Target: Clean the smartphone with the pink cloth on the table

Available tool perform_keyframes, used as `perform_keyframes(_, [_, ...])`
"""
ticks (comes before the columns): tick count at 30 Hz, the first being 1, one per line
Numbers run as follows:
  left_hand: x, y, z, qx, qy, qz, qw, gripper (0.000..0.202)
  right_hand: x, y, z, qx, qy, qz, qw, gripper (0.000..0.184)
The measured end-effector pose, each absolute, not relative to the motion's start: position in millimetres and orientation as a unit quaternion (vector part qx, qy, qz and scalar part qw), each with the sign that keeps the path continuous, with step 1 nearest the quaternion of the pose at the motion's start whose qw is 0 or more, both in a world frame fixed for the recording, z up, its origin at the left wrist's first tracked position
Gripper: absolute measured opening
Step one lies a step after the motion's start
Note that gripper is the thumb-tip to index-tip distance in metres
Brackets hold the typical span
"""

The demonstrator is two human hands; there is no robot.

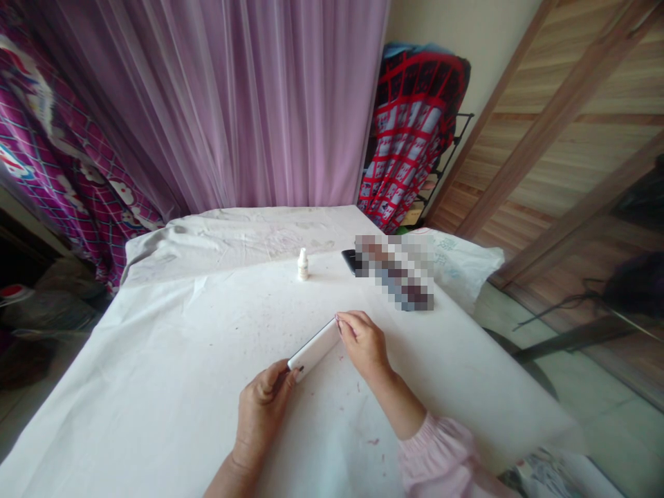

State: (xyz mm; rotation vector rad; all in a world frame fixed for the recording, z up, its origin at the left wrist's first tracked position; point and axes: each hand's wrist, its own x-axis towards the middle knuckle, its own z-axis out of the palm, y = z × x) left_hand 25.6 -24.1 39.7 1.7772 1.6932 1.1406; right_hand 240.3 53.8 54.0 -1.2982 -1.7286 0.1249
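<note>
A white smartphone [317, 351] is held tilted above the table, its pale back turned toward me and its camera end at the lower left. My left hand [263, 404] is closed on that lower-left end, thumb against the back. At the upper-right end my right hand [364, 346] pinches the corner between thumb and fingers. Whether the right fingertips hold anything besides the phone is too small to tell. Beyond the phone a small white bottle [303, 265] with a narrow cap stands upright on the table.
On the white-covered table [171, 387] lie a dark flat object [351, 262] and a blurred-out patch beside it. Small reddish scraps are scattered near my hands. A white plastic bag [467, 266] sits at the right edge. Purple curtains [290, 104] hang behind; wooden doors [560, 138] stand right.
</note>
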Motion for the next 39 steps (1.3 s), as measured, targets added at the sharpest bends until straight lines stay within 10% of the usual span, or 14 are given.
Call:
perform_keyframes(18, [19, 0, 23, 0.664, 0.687, 0.291, 0.042, 0.021, 228, 74, 39, -0.566, -0.747, 0.028, 0.347, 0.023])
perform_keyframes(39, [21, -1, 23, 0.657, 0.683, 0.305, 0.095, 0.021, 178, 34, 58, -0.43, -0.866, 0.058, 0.248, 0.016])
